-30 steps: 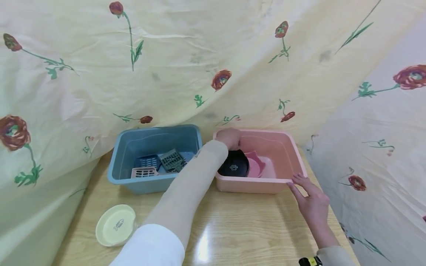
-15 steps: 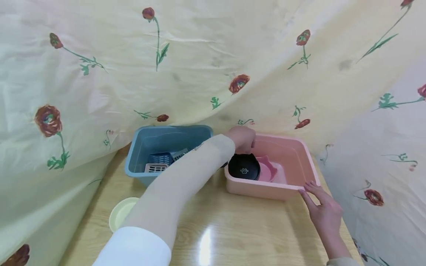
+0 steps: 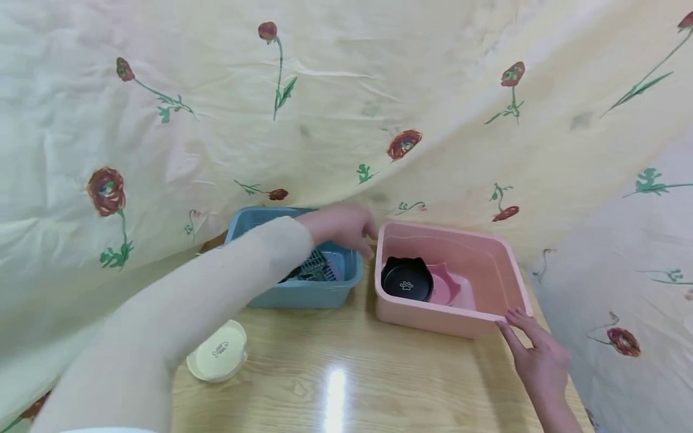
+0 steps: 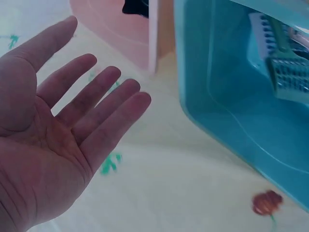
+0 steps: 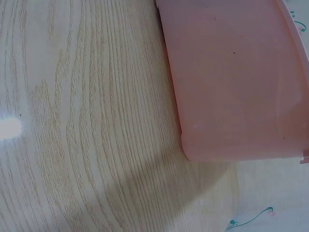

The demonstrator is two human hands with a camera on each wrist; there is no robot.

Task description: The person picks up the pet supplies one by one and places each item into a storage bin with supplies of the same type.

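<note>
My left hand hovers over the gap between the blue bin and the pink bin. In the left wrist view its fingers are spread apart and the palm holds nothing. At the pink bin's front right corner my right hand grips the rim, thumb in front and fingertips over the edge. Inside that bin, a black cat-eared bowl with a paw print overlaps a pink cat-eared bowl. Several litter scoops lie in the blue bin, a green scoop among them; my left sleeve hides part of it.
A pale yellow dish with a fishbone print stands at the left of the wooden table, partly close under my left forearm. Flowered cloth hangs behind both bins and along the sides.
My left hand has left the pink bin and moved left toward the blue bin. My right hand keeps its place at the corner. The head view has turned slightly left.
</note>
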